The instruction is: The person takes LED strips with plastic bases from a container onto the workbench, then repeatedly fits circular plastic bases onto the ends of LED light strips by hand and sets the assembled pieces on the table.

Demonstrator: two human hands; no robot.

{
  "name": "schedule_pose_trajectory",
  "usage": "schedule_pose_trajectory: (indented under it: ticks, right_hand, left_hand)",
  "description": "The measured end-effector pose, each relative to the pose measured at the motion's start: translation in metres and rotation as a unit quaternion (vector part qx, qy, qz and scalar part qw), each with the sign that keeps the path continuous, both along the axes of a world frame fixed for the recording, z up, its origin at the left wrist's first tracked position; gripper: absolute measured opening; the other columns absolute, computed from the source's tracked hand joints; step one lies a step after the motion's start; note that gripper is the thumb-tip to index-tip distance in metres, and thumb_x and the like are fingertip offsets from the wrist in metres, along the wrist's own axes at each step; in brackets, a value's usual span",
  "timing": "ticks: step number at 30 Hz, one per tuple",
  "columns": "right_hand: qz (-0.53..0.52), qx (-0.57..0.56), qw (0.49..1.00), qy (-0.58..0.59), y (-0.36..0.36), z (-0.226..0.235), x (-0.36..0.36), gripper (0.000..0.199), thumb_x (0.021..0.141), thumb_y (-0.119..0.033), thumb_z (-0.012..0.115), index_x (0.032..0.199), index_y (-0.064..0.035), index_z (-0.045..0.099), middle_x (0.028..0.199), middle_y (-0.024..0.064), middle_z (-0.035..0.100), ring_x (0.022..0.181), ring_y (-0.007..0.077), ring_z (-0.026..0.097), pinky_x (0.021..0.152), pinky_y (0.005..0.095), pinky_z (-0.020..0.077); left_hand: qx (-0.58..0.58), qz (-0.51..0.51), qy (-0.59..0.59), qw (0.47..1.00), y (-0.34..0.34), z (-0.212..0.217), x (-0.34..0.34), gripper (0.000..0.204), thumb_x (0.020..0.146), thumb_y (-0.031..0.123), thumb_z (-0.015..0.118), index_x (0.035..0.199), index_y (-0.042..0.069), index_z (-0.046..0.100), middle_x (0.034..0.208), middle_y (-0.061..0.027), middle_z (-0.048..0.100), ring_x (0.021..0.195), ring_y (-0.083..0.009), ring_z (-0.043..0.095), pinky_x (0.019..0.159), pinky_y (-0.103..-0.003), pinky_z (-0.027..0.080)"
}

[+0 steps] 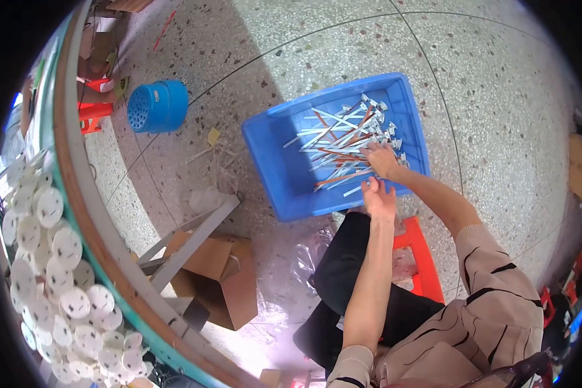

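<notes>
A blue plastic tub (275, 169) on the floor holds a loose pile of thin white and brown strips (339, 143), many with small whitish end pieces on the right. My right hand (381, 160) reaches over the tub's near right side, its fingers stretched and spread on the strips. Just nearer to me, my left hand (379, 199) is at the tub's near rim, palm turned up, with fingers loosely bent and apart. One white strip's end lies close to its fingertips. I see nothing plainly gripped in either hand; the undersides of the right fingers are hidden.
A blue perforated basket (158, 107) lies on the speckled floor at far left. An open cardboard box (223, 278) stands by the table leg, near clear plastic wrap (310, 255). White discs (61, 278) crowd the left table. A red stool (423, 265) is beneath me.
</notes>
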State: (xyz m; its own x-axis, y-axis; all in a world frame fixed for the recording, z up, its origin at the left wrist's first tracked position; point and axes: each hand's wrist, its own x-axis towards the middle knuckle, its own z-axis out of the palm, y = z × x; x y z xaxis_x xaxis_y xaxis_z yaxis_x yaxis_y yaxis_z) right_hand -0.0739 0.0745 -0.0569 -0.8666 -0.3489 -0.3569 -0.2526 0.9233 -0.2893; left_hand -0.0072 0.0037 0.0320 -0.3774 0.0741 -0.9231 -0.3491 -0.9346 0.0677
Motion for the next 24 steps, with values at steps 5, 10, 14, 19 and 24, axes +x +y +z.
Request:
schedule_pose_trajectory:
  ticks: [5, 10, 14, 19, 24]
  right_hand:
    - [-0.159, -0.13, 0.975, -0.089, 0.007, 0.038, 0.055, 0.042, 0.072, -0.006, 0.058, 0.113, -0.0087, 0.056, 0.104, 0.0185, 0.057, 0.099, 0.0357, 0.057, 0.082, 0.0476, 0.0456]
    - [-0.205, -0.157, 0.962, -0.088, 0.014, 0.053, 0.122, 0.047, 0.067, 0.001, 0.058, 0.114, -0.0049, 0.055, 0.108, 0.0218, 0.059, 0.097, 0.0398, 0.057, 0.085, 0.0461, 0.0458]
    - [-0.203, -0.201, 0.945, -0.157, 0.029, 0.077, 0.13, 0.046, 0.068, 0.003, 0.057, 0.114, -0.0034, 0.056, 0.102, 0.02, 0.063, 0.096, 0.0341, 0.06, 0.084, 0.0418, 0.0471]
    - [-0.18, -0.328, 0.923, -0.09, 0.015, 0.195, 0.106, 0.035, 0.075, 0.002, 0.056, 0.109, -0.0019, 0.058, 0.096, 0.0149, 0.064, 0.093, 0.0223, 0.061, 0.082, 0.0337, 0.047]
    - [-0.059, -0.499, 0.864, 0.026, -0.055, 0.316, 0.077, 0.031, 0.077, -0.008, 0.062, 0.106, 0.0012, 0.057, 0.095, 0.0141, 0.062, 0.09, 0.023, 0.059, 0.08, 0.034, 0.0455]
  left_hand:
    - [-0.123, 0.044, -0.035, 0.991, -0.028, 0.037, -0.011, 0.062, 0.087, 0.017, 0.056, 0.139, 0.021, 0.024, 0.132, -0.0058, 0.037, 0.126, -0.0243, 0.031, 0.104, -0.053, 0.02]
    - [-0.131, 0.101, -0.035, 0.986, -0.032, 0.093, -0.019, 0.06, 0.083, 0.013, 0.056, 0.135, 0.021, 0.03, 0.123, -0.0031, 0.045, 0.12, -0.0236, 0.038, 0.104, -0.054, 0.021]
    - [-0.074, 0.117, 0.067, 0.988, -0.026, 0.16, -0.032, 0.03, 0.078, 0.011, 0.055, 0.107, 0.015, 0.049, 0.105, -0.0029, 0.052, 0.113, -0.0223, 0.043, 0.102, -0.055, 0.022]
    - [-0.073, 0.121, 0.159, 0.977, -0.036, 0.316, -0.047, 0.051, 0.081, 0.009, 0.054, 0.13, 0.012, 0.041, 0.119, -0.0066, 0.049, 0.114, -0.0216, 0.043, 0.099, -0.048, 0.031]
    - [-0.155, 0.023, 0.315, 0.936, -0.062, 0.449, -0.002, 0.056, 0.078, 0.008, 0.053, 0.132, 0.008, 0.039, 0.116, -0.0077, 0.051, 0.101, -0.019, 0.052, 0.089, -0.041, 0.041]
